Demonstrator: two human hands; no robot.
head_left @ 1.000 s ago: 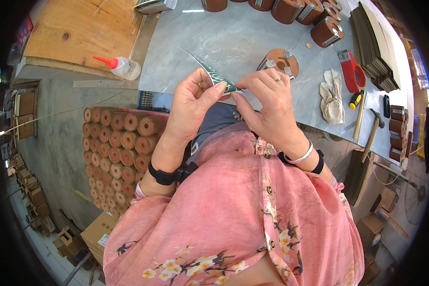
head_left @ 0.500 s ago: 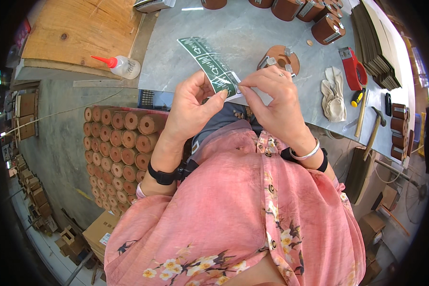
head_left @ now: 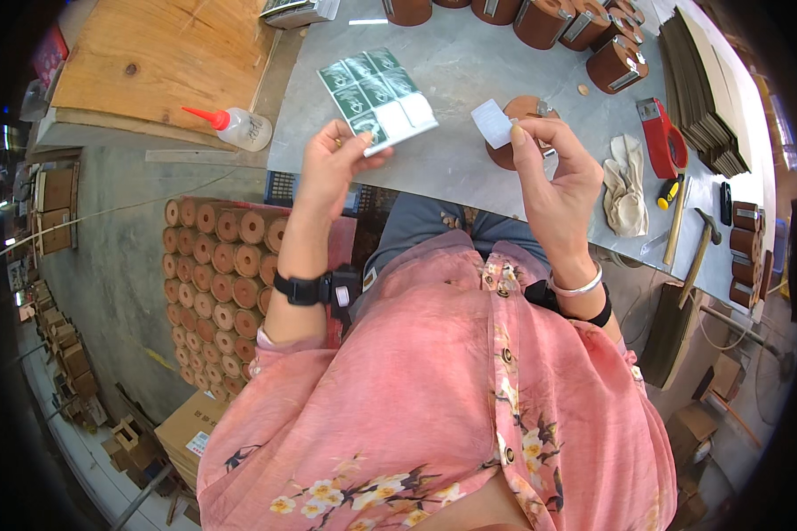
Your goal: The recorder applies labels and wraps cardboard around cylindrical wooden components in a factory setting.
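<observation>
Though behind label [head_left: 491, 123], cylinder [head_left: 501, 157] perhaps upright.

We have the round block [head_left: 522, 105] on the table [head_left: 456, 75]; before it, partly hiding it, is the label [head_left: 491, 123] in our right hand [head_left: 555, 181]; to its left is the label sheet [head_left: 363, 81] in our left hand [head_left: 330, 168], with the bottle [head_left: 245, 130] farther left; beyond it stands a row of blocks [head_left: 538, 25]; to its right lie the glove [head_left: 627, 195], then the tape dispenser [head_left: 657, 133], then the cardboard stack [head_left: 704, 102]; right of it and nearer us lies the hammer [head_left: 694, 261]; left of it, beside the table, are stacked cylinders [head_left: 217, 288].
</observation>
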